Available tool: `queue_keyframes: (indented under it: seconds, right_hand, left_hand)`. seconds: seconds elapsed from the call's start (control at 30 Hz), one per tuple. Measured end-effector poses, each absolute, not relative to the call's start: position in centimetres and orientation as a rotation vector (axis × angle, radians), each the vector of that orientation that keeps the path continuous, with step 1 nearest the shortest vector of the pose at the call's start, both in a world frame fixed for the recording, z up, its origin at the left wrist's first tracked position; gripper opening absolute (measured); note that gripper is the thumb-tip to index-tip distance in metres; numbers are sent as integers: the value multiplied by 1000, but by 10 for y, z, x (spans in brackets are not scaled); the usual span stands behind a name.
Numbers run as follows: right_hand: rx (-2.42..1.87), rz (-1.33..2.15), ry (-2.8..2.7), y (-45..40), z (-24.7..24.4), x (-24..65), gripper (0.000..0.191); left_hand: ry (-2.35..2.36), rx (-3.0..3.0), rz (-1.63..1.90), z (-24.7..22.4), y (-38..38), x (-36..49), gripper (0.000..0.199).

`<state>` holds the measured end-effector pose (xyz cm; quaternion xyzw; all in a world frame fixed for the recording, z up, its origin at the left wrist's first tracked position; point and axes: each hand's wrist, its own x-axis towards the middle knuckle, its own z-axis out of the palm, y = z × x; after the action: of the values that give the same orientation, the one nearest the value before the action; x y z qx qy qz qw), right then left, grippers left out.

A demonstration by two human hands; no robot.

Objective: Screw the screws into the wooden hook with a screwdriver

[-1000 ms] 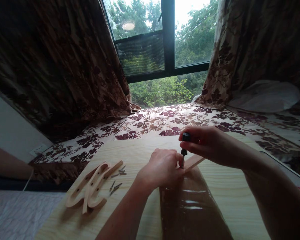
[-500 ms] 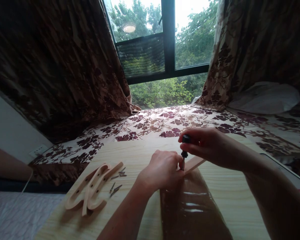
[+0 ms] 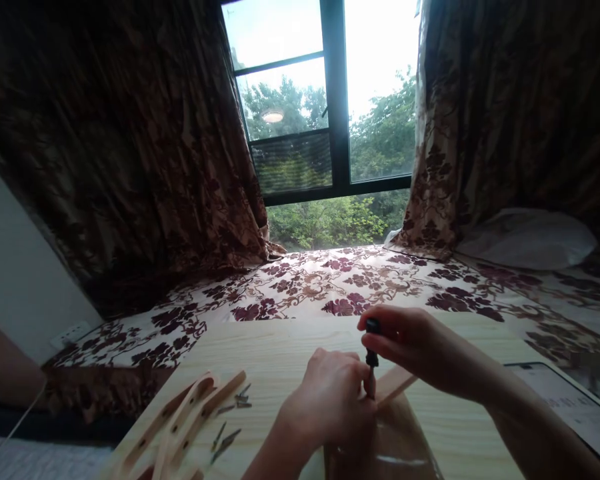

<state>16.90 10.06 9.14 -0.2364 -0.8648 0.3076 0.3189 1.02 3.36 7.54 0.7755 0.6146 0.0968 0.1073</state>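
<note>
My right hand (image 3: 405,337) is closed round the black handle of a screwdriver (image 3: 372,343), which stands nearly upright with its shaft pointing down. Beside the shaft, my left hand (image 3: 333,393) has its fingers pressed together at the near end of a pale wooden piece (image 3: 396,385). The screwdriver's tip is hidden by the left fingers. Under the left hand lies a brown, shiny taped block (image 3: 405,457). Curved wooden pieces with dark holes (image 3: 187,413) are heaped at the left, and several loose screws (image 3: 225,440) lie just right of them.
All this rests on a pale wooden board (image 3: 275,340). A tablet-like device (image 3: 570,407) lies at the right under my right forearm. Behind the board are a floral cloth (image 3: 345,280), a window (image 3: 337,120) and dark curtains (image 3: 435,167). A white bag (image 3: 530,237) sits back right.
The view has tilted up, so the board, hands and screwdriver appear lower and more of the device shows. Both hands keep their hold.
</note>
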Motion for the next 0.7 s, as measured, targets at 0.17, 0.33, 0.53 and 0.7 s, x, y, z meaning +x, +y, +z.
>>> queue_keyframes:
  seconds: [0.17, 0.33, 0.53, 0.7]
  right_hand:
    - [-670, 808, -2252, 100, 89, 164, 13]
    - [-681, 738, -2251, 97, 91, 169, 17]
    - [-655, 762, -2286, 94, 97, 172, 14]
    - [-684, 753, -2306, 97, 95, 171, 16]
  left_hand:
    - [1818, 2272, 279, 75, 34, 10, 16]
    - [1799, 2283, 295, 74, 32, 10, 13]
    - [1796, 2290, 286, 73, 34, 10, 14]
    - [1792, 2291, 290, 72, 33, 10, 13]
